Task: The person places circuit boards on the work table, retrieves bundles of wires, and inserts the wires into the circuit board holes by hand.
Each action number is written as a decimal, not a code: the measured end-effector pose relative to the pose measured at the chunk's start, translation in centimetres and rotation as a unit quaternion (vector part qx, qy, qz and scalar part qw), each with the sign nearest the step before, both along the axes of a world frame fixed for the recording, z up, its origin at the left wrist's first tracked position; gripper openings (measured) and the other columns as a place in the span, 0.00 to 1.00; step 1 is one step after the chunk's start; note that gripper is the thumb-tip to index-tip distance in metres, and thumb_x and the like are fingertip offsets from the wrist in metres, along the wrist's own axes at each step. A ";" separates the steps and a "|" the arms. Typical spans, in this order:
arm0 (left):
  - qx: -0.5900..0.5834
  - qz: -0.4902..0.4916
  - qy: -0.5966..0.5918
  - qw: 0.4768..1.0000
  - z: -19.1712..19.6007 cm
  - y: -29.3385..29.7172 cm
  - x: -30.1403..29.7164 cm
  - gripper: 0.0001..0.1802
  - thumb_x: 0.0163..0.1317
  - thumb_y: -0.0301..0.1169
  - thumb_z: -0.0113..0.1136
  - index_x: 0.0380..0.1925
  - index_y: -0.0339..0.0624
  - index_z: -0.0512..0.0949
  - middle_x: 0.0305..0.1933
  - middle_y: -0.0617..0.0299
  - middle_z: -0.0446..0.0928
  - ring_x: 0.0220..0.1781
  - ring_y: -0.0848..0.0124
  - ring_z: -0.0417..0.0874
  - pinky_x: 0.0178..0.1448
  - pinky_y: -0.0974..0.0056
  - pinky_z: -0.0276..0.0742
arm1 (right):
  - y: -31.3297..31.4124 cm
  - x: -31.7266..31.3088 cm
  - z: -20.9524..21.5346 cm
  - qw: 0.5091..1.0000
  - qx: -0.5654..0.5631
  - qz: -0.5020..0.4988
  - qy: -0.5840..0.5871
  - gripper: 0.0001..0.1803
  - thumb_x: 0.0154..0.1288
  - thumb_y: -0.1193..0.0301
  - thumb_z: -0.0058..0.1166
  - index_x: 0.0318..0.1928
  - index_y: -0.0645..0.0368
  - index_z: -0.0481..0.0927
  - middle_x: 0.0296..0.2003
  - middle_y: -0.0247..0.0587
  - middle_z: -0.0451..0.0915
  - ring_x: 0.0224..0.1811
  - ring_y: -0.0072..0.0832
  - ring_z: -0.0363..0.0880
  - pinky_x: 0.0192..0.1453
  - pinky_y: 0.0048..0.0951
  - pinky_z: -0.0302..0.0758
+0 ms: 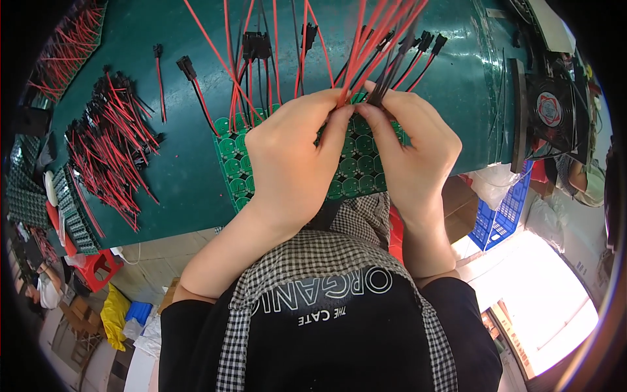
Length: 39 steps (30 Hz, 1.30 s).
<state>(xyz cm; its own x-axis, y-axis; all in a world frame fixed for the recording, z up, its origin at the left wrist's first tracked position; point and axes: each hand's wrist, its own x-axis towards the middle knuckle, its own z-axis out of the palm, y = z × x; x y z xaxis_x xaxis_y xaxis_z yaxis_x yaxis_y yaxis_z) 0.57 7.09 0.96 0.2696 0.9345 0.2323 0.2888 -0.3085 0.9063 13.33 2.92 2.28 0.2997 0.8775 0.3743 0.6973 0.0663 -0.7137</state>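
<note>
Both of my hands meet over a green panel of round circuit boards (232,157) lying at the near edge of the green table. My left hand (294,157) pinches red wires (379,39) of a bundle that fans up and away. My right hand (411,144) pinches the black wires of the same bundle, fingertips touching the left hand's. The wires end in small black connectors (431,42). More wire pairs with black connectors (256,46) stand up from the panel's left part. My hands hide the panel's middle.
A heap of red-and-black wire leads (114,140) lies on the table (170,176) to the left, with stacked green panels (72,209) at its left edge. A small black fan (547,108) stands at the right. A blue crate (503,212) and a red stool (98,268) sit on the floor.
</note>
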 end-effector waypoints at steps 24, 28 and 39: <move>-0.053 0.004 -0.024 0.998 0.2 0.0 -0.2 0.06 0.50 0.23 0.67 0.29 0.34 0.82 0.28 0.54 0.82 0.27 0.67 0.83 0.31 0.69 0.75 | -0.4 0.2 -0.9 0.993 0.010 -0.055 0.106 0.05 0.49 0.81 0.65 0.28 0.65 0.82 0.27 0.40 0.82 0.28 0.28 0.81 0.33 0.23 0.75; -0.022 -0.003 -0.006 1.000 0.0 0.0 0.0 0.06 0.50 0.23 0.67 0.28 0.34 0.82 0.27 0.55 0.81 0.26 0.64 0.82 0.30 0.68 0.74 | -0.3 0.5 -1.0 0.993 0.016 -0.048 0.109 0.05 0.49 0.81 0.65 0.29 0.65 0.82 0.26 0.40 0.82 0.27 0.27 0.80 0.32 0.23 0.75; -0.025 -0.035 0.057 0.997 0.3 -0.1 0.0 0.08 0.55 0.22 0.66 0.36 0.33 0.83 0.31 0.58 0.83 0.31 0.77 0.83 0.38 0.73 0.78 | -0.2 0.9 -1.2 0.990 0.021 -0.042 0.132 0.05 0.49 0.81 0.64 0.28 0.66 0.80 0.26 0.41 0.81 0.26 0.28 0.79 0.31 0.23 0.74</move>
